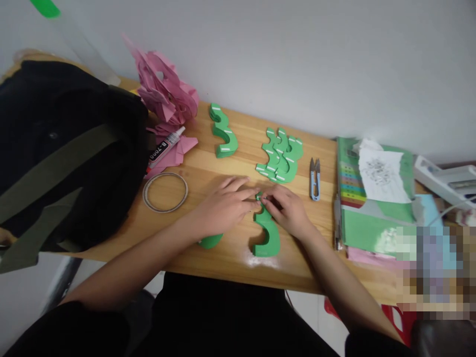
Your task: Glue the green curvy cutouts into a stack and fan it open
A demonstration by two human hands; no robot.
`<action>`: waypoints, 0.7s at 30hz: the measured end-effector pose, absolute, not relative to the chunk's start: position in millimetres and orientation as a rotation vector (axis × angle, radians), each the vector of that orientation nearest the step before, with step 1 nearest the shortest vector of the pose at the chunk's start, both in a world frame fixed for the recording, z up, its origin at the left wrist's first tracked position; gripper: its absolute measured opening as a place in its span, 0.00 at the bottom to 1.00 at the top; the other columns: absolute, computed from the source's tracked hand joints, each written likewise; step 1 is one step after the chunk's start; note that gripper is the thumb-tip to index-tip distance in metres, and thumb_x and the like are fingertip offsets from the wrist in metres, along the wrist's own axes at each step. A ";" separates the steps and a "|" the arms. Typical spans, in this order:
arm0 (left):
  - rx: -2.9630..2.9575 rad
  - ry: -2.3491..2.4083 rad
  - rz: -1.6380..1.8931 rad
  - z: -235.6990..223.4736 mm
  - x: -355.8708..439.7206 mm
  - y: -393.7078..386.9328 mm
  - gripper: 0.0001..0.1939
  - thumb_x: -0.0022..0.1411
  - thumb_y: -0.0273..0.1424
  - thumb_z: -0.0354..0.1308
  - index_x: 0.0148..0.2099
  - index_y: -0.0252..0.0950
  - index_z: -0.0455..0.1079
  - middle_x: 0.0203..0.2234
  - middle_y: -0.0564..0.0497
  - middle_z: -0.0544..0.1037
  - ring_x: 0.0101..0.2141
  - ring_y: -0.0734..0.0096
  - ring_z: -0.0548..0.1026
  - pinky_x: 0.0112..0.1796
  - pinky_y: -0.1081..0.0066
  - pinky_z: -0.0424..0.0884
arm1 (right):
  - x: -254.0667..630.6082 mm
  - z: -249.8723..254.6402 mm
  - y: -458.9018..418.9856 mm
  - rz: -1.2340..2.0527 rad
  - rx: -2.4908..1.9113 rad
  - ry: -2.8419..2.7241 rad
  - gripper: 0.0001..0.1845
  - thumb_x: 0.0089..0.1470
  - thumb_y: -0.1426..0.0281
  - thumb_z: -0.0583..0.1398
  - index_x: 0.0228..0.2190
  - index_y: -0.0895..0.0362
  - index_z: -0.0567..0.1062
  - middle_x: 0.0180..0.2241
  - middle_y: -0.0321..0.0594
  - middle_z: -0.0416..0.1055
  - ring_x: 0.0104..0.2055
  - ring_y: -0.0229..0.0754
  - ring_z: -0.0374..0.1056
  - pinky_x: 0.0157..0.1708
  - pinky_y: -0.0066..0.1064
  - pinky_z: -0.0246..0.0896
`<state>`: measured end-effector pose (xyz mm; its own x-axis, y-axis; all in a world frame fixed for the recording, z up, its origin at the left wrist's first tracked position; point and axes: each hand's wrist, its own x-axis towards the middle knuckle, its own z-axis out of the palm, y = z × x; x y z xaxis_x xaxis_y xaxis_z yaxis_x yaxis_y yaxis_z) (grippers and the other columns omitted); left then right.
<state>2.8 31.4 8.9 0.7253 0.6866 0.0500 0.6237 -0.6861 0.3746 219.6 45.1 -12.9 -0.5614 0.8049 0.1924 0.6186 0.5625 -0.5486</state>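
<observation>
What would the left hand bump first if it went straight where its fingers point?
Probably the green stack whose far end lies between the left hand and the right hand, but depth is hard to tell.

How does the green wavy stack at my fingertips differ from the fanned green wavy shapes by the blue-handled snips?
The green wavy stack has edges lined up; the fanned green wavy shapes overlap, spread out. Your left hand and right hand are at the stack's far end; neither touches the fanned shapes. Both are green and lie on the wooden table.
</observation>
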 end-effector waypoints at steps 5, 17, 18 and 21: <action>2.602 1.029 0.227 11.2 3.4 30.4 0.15 0.66 0.27 0.54 0.53 0.42 0.72 0.58 0.53 0.69 0.61 0.50 0.57 0.59 0.53 0.54 | 215.8 -6.5 47.2 0.666 -1.244 -2.334 0.06 0.58 0.68 0.57 0.33 0.57 0.73 0.24 0.37 0.69 0.26 0.38 0.64 0.27 0.28 0.58; 2.572 1.036 0.205 9.2 4.6 30.0 0.15 0.67 0.28 0.53 0.53 0.45 0.72 0.59 0.54 0.67 0.62 0.52 0.56 0.59 0.52 0.53 | 208.2 13.9 58.5 0.813 -1.486 -2.400 0.06 0.53 0.67 0.60 0.29 0.57 0.75 0.21 0.34 0.70 0.20 0.35 0.60 0.23 0.26 0.52; 2.575 1.035 0.205 9.1 4.6 30.0 0.15 0.67 0.28 0.53 0.53 0.45 0.72 0.59 0.54 0.67 0.62 0.52 0.57 0.59 0.52 0.53 | 207.7 14.1 58.4 0.808 -1.490 -2.406 0.06 0.53 0.67 0.59 0.29 0.57 0.74 0.20 0.34 0.69 0.20 0.34 0.60 0.23 0.25 0.51; 2.586 1.037 0.216 8.9 4.7 29.9 0.15 0.67 0.28 0.53 0.54 0.44 0.72 0.59 0.54 0.67 0.62 0.52 0.57 0.59 0.53 0.54 | 206.2 14.2 57.1 0.794 -1.495 -2.398 0.07 0.53 0.67 0.59 0.29 0.57 0.74 0.20 0.34 0.69 0.20 0.34 0.60 0.23 0.25 0.51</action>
<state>4.7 29.9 8.9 0.7211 0.6927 0.0126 0.6401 -0.6731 0.3703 206.2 57.1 14.2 -0.4654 0.8788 -0.1053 0.7680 0.3418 -0.5416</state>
